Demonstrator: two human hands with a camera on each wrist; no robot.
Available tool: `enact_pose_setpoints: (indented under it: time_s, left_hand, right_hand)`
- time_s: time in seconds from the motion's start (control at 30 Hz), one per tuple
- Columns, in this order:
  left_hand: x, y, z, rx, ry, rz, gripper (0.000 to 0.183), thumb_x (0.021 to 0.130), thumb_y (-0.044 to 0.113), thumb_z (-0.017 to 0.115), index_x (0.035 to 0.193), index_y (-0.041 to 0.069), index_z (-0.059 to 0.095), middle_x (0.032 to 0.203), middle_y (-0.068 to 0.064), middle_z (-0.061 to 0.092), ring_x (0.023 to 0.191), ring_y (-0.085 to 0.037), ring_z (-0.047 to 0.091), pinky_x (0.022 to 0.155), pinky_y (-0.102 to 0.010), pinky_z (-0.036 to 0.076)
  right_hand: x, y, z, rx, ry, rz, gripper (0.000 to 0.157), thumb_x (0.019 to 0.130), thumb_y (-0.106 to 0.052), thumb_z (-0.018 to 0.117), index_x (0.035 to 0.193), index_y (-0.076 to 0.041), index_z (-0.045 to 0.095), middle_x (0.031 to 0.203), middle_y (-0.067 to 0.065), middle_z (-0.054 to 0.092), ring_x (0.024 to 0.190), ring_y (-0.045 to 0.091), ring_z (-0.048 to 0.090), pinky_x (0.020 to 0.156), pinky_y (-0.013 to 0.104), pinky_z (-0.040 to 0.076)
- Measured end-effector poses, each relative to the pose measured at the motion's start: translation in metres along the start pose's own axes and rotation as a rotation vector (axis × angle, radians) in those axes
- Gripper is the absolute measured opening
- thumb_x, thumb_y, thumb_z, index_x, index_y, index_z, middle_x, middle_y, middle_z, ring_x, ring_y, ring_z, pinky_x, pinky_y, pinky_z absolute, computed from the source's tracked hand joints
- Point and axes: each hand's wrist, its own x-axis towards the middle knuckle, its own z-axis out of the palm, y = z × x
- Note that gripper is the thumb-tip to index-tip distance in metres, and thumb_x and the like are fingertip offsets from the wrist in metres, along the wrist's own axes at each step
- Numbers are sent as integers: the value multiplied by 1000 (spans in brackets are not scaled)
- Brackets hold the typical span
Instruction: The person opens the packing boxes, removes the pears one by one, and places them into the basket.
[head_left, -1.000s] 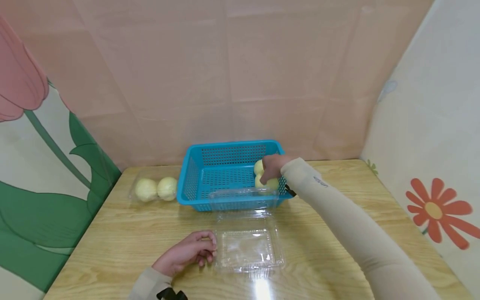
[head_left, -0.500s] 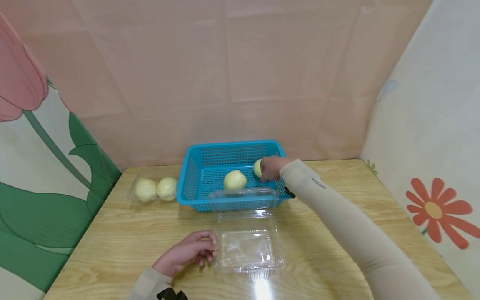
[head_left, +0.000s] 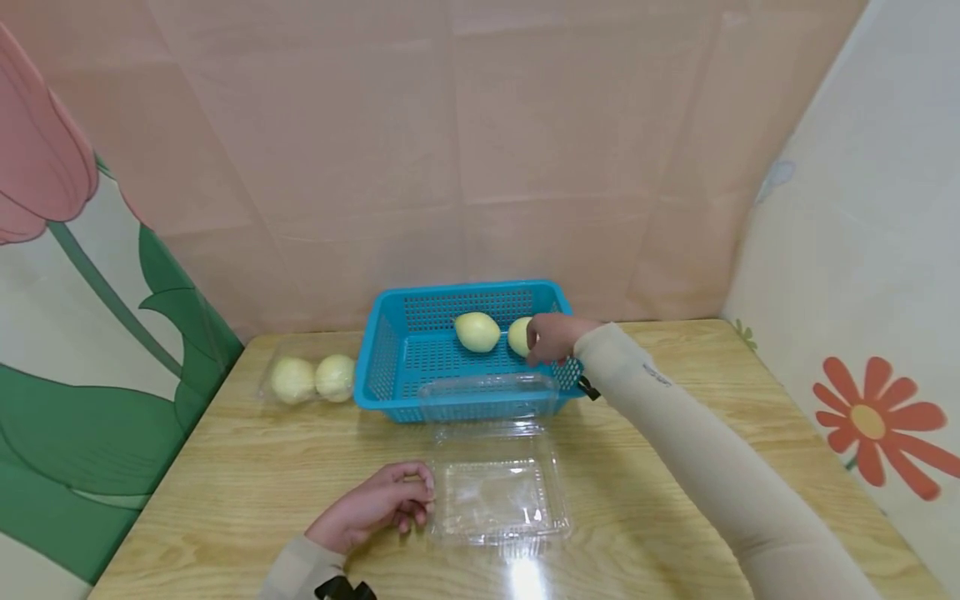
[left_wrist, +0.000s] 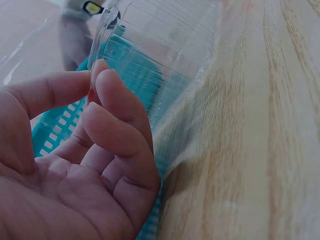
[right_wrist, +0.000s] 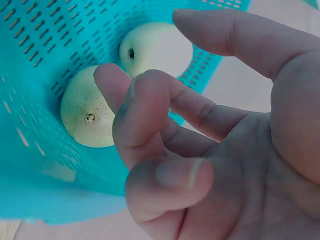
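1. Left hand (head_left: 375, 506) pinches the clear box's edge (head_left: 437, 500).
2. Right hand (head_left: 557, 337), fingers loosely bent, grips nothing beside one pale fruit (head_left: 517, 337).
3. Left of that hand, another fruit (head_left: 477, 332) has just shifted farther back; both lie ungripped inside the blue basket (head_left: 378, 367).

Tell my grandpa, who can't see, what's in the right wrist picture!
A right hand with bent fingers is close to two pale round fruits in a blue basket with little holes. The fingers partly hide one fruit; whether they touch it is hard to tell.
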Motion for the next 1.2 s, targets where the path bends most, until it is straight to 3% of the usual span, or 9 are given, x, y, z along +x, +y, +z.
enact_pose_setpoints:
  time_s: [0.13,0.37,0.47,0.6,0.73,0.97,1.2]
  left_hand:
    - [1,0,0,-1,-6,4,7,95,8,58,90,12,56,78,0,64,65,-9,57,52,-20,44]
    - [2,-1,-1,-1,-12,3,7,95,9,57,90,13,56,78,1,64,65,-9,57,52,-20,44]
    - [3,-1,-1,1,-5,7,6,95,9,58,90,12,56,78,0,64,64,-9,57,52,-21,44]
    - [3,-1,0,1,-4,5,6,95,9,58,90,12,57,78,0,64,65,-10,57,52,-21,43]
    - [4,-1,1,2,-14,6,6,95,9,58,90,12,57,78,0,64,65,-11,57,53,-21,44]
    - [5,0,3,2,-10,6,6,95,9,58,90,12,56,77,0,63,65,-10,57,52,-21,44]
    - [5,0,3,1,-11,12,5,95,9,58,90,11,57,78,-1,63,64,-10,57,52,-21,44]
  right_hand:
    - [-10,4,-1,15,23,-41,37,91,-27,69,118,-4,61,95,9,63,66,19,60,58,31,49]
    - [-30,12,2,20,113,-152,35,93,-26,68,119,-2,62,101,9,63,81,21,60,71,34,51]
    - [-40,16,8,27,171,-184,29,94,-25,68,114,-4,64,94,6,63,79,19,56,69,33,49]
    - [-53,23,18,54,260,-220,21,95,-25,67,103,-6,65,78,2,62,64,15,54,59,32,47]
    - [-66,29,30,90,338,-243,18,96,-28,66,94,-10,65,74,0,61,59,13,52,56,31,46]
    - [-91,40,47,152,400,-259,23,98,-32,63,90,-11,68,74,0,64,62,14,53,55,31,46]
    - [-104,43,62,206,417,-254,22,100,-34,61,99,-15,70,74,-2,63,55,12,51,50,29,45]
